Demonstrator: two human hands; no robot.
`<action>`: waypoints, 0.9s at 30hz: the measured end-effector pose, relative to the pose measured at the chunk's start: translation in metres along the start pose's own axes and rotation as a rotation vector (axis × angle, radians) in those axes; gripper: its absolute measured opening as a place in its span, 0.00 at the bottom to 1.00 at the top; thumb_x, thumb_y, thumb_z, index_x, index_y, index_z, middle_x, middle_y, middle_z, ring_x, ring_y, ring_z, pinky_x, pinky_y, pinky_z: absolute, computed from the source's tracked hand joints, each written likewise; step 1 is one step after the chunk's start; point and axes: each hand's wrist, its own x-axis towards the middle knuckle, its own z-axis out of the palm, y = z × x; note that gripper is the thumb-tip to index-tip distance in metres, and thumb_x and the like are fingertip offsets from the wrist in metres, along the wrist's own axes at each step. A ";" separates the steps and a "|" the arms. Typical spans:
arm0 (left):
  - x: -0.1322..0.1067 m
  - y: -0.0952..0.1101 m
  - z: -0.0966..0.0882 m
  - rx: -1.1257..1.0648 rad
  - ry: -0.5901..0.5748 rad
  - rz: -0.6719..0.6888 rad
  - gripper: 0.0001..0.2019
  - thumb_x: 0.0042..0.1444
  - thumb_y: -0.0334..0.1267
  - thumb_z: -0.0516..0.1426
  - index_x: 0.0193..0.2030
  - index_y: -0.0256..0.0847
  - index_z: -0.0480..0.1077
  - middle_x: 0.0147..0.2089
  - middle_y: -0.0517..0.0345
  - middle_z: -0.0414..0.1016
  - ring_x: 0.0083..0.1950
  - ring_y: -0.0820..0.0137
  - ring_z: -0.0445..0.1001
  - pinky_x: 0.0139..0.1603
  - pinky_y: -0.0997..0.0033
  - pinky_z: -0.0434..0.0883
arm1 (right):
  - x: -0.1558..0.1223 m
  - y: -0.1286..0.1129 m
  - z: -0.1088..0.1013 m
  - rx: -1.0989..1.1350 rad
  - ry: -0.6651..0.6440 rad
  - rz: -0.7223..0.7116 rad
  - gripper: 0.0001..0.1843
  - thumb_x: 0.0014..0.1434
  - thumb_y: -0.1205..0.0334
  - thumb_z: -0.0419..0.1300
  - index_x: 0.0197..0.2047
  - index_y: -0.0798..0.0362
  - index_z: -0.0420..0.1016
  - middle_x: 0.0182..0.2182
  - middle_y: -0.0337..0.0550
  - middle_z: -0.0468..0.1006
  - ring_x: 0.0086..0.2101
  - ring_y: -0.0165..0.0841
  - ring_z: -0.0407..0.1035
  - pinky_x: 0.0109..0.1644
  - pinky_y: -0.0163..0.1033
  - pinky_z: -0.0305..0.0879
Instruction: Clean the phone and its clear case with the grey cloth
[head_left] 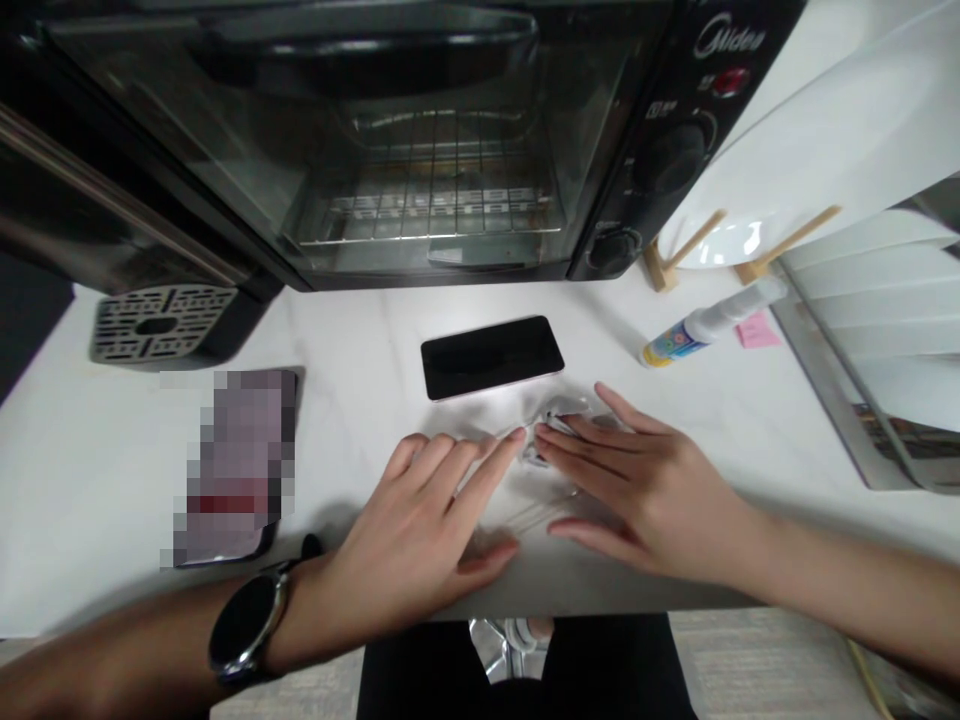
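A thin clear plastic sheet or bag (559,407), crumpled at its far end, lies on the white countertop (360,400). My left hand (424,520) rests at its left side, index fingertip touching the crumpled part and the thumb apart; the other fingers are bent. From the right, my right hand (637,485) lies nearly flat over the plastic, fingers stretched out and thumb spread. The fingers cover part of the plastic, so its full shape is hidden. Just beyond the hands is a phone (491,357) with a dark screen. A round-faced watch (249,622) sits on my left wrist.
A black toaster oven (435,270) stands at the back. To the left are a drip tray (161,325) and a pixelated phone-like object (240,450). On the right are a spray bottle (686,335), a pink paper (757,330), a wooden rack (664,270) and a sink edge (847,400).
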 end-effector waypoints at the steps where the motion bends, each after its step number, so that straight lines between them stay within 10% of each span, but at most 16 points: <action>1: 0.000 0.001 0.000 -0.028 -0.009 0.024 0.41 0.69 0.57 0.58 0.77 0.29 0.53 0.52 0.49 0.76 0.51 0.57 0.69 0.55 0.58 0.61 | -0.001 -0.003 0.002 0.071 -0.054 -0.051 0.32 0.72 0.44 0.58 0.66 0.63 0.73 0.61 0.52 0.80 0.60 0.43 0.76 0.81 0.54 0.46; 8: -0.003 0.007 0.001 -0.103 -0.047 0.100 0.37 0.73 0.57 0.53 0.77 0.33 0.54 0.57 0.49 0.76 0.55 0.58 0.69 0.56 0.57 0.60 | -0.002 -0.019 0.008 0.454 -0.242 -0.240 0.27 0.73 0.48 0.59 0.65 0.57 0.73 0.52 0.46 0.86 0.56 0.35 0.78 0.78 0.45 0.53; 19: 0.005 -0.011 -0.001 0.100 0.050 -0.096 0.40 0.68 0.54 0.60 0.77 0.30 0.54 0.52 0.47 0.76 0.50 0.54 0.70 0.50 0.55 0.61 | 0.002 0.009 -0.008 -0.144 0.103 0.115 0.17 0.72 0.56 0.62 0.54 0.59 0.83 0.49 0.49 0.87 0.46 0.41 0.84 0.70 0.56 0.70; 27: 0.002 -0.005 -0.001 -0.113 -0.044 0.063 0.40 0.70 0.57 0.58 0.78 0.34 0.51 0.59 0.48 0.77 0.57 0.57 0.71 0.59 0.57 0.62 | -0.001 -0.004 0.004 0.123 -0.057 -0.102 0.28 0.73 0.49 0.58 0.64 0.63 0.75 0.58 0.55 0.82 0.57 0.43 0.79 0.68 0.53 0.73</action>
